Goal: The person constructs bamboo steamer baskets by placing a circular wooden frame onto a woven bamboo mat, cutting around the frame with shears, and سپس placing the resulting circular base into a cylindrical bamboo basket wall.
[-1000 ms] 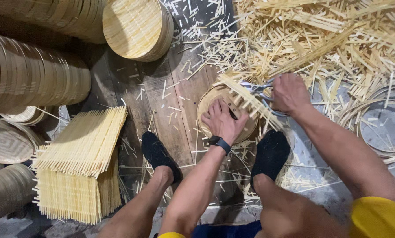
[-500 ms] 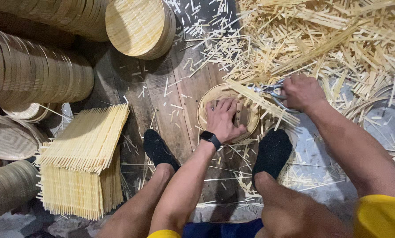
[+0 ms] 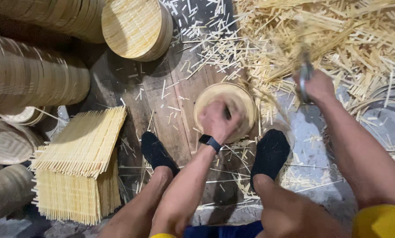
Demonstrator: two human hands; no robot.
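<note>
Scrap heap (image 3: pixel 338 39): pale bamboo splints, loose, upper right, spilling onto the plank floor (image 3: pixel 162 105). Stacked square mats (image 3: pixel 78 167) at left; rolled stacks of round woven lids (image 3: pixel 30 75) beyond them. Round bamboo tray (image 3: pixel 239 99): pale, shallow, rimmed, flat on the planks between two black-socked feet; its contents cannot be made out. Left hand (image 3: pixel 217 119), blurred, pressed on top of the tray, fingers spread. Right hand (image 3: pixel 316 86) clenched around metal shears (image 3: pixel 305 72), raised just right of the tray.

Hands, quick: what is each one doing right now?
Left hand: pressed flat, open, on the round bamboo disc.
Right hand: closed around metal shears, raised over the bamboo scraps.
</note>
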